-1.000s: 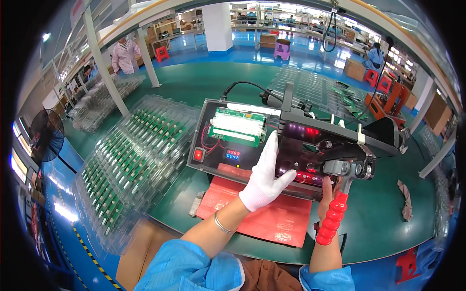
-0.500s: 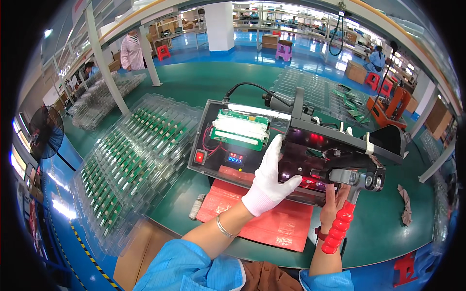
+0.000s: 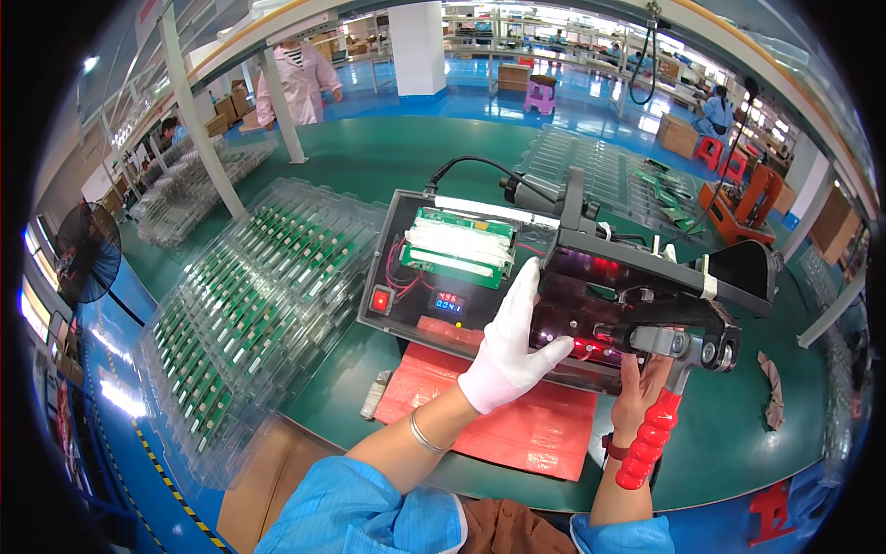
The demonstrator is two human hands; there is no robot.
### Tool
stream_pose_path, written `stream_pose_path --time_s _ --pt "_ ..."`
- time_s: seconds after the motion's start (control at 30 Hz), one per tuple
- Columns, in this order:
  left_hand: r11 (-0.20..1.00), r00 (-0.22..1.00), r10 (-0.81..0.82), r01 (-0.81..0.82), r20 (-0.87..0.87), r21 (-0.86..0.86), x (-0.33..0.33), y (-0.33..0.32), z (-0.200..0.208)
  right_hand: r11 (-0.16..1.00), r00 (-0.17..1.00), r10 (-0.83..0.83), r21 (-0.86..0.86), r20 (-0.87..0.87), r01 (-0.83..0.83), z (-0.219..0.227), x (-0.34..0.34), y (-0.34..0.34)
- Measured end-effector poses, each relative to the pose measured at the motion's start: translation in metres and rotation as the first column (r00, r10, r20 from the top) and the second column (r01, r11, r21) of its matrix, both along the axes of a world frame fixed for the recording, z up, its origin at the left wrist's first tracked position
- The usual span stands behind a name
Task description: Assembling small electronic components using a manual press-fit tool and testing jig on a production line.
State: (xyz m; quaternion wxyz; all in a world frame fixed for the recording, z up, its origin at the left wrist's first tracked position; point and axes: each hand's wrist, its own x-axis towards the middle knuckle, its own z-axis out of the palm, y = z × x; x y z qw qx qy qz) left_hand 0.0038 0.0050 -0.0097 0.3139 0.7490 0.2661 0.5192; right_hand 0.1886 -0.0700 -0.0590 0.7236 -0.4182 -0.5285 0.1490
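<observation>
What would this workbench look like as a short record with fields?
Left hand: white-gloved, thumb spread, against the black box
Right hand: bare, at the box's near edge, partly behind the red handle
Display: small, lit red and blue
Near side: red sheet on green table
Left side: clear trays holding green boards

Left grip: white-gloved, thumb spread. Right grip: bare, fingers extended, partly hidden. Forearms: two, reaching forward.
</observation>
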Motion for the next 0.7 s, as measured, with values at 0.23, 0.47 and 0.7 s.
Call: stream_pose_path --time_s 0.23,0.47,0.7 --pt "1.000 1.000 -0.012 0.012 -0.007 -0.002 -0.001 0.001 0.001 0.986 0.984 -0.158 -0.035 0.080 0.161 -0.005 0.005 0.011" --pt "0.990 0.992 -0.118 0.121 0.048 -0.076 -0.007 0.002 0.003 0.977 0.965 -0.173 -0.088 0.197 0.193 -0.014 0.015 0.011" --pt "0.946 0.944 -0.271 0.297 0.189 -0.127 -0.011 0.006 0.001 0.990 0.995 -0.066 -0.128 -0.072 0.056 0.007 0.005 0.007"
